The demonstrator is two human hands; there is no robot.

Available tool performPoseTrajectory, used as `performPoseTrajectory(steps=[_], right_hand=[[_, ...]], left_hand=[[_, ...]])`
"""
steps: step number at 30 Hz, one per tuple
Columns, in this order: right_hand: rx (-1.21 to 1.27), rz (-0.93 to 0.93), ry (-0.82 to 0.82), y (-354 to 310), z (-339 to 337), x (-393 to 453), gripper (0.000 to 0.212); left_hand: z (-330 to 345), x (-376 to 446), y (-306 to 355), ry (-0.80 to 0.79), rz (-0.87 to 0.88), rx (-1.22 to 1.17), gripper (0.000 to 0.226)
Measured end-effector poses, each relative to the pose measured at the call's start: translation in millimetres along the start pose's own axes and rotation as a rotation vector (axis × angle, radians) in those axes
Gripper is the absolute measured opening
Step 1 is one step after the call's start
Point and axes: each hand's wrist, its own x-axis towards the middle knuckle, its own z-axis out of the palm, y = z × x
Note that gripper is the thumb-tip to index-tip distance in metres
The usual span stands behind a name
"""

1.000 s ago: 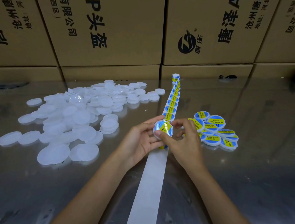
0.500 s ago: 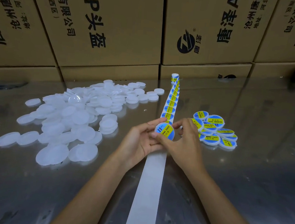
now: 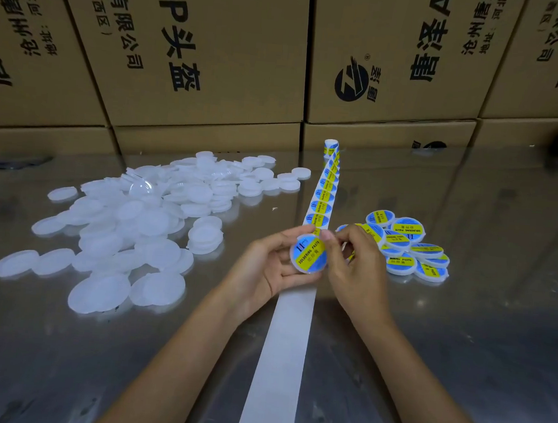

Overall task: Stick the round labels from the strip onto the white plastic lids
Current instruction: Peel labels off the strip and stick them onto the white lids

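A person's two bare hands meet above the middle of a shiny metal counter (image 3: 462, 326). The left hand (image 3: 267, 263) cradles a white plastic lid (image 3: 308, 253) from the left, fingers curled round its rim. The lid is tilted so its flat face looks up toward the camera. That face carries a round blue label with a yellow band reading "SOLDERING PASTE"; the band runs diagonally, from lower left up to upper right. The right hand (image 3: 353, 267) closes in from the right, its thumb pressed against the lid's upper right edge and its fingers curled behind.

Under the hands lies the label strip (image 3: 320, 201), its long axis running from the counter's near edge straight toward the far edge. The near part is bare white backing; past the hands it still bears blue and yellow labels, and its far end curls up into a small roll.

Left of the strip, a broad heap of plain white lids (image 3: 136, 226) spreads toward the counter's left side. Just right of the strip sits a small pile of labelled lids (image 3: 408, 248).

Along the far edge stands a wall of brown cardboard boxes (image 3: 200, 45) printed with black Chinese characters.
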Motion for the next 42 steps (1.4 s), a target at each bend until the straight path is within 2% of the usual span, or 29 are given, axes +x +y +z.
performPoseTrajectory(steps=[1,4,10,16,20,27,31,34,36,40,42], right_hand=[[-0.017,0.001,-0.044,-1,1,-1,0.031],[-0.039,0.02,-0.178,-3,4,-6,0.047],[0.147,0.056,-0.147,-5,3,-2,0.024],[0.133,0.057,-0.168,-5,0,-3,0.02],[0.068,0.102,-0.219,-8,2,-5,0.034],[0.157,0.161,-0.184,-5,3,-3,0.022],[0.274,0.248,-0.302,-7,2,-4,0.013],[0.355,0.315,-0.382,-7,4,-3,0.017],[0.338,0.323,-0.309,-6,5,-2,0.016],[0.296,0.382,0.074,6,-4,9,0.015],[0.334,0.46,0.221,15,-12,15,0.015]], left_hand=[[-1,0,1,0.008,0.016,-0.028,0.036],[-4,-1,4,0.021,0.041,-0.058,0.035],[-4,-1,4,0.03,0.023,-0.014,0.037],[-5,-2,4,0.077,0.009,0.021,0.032],[-6,-3,6,0.09,0.004,0.054,0.029],[-7,-1,0,0.087,0.062,0.219,0.03],[-8,0,-2,0.152,0.145,0.27,0.021],[-10,0,-2,0.184,0.166,0.248,0.015],[-9,0,-3,0.172,0.151,0.229,0.02],[-8,2,-4,0.165,0.088,0.202,0.053],[-10,3,-4,0.188,0.094,0.22,0.055]])
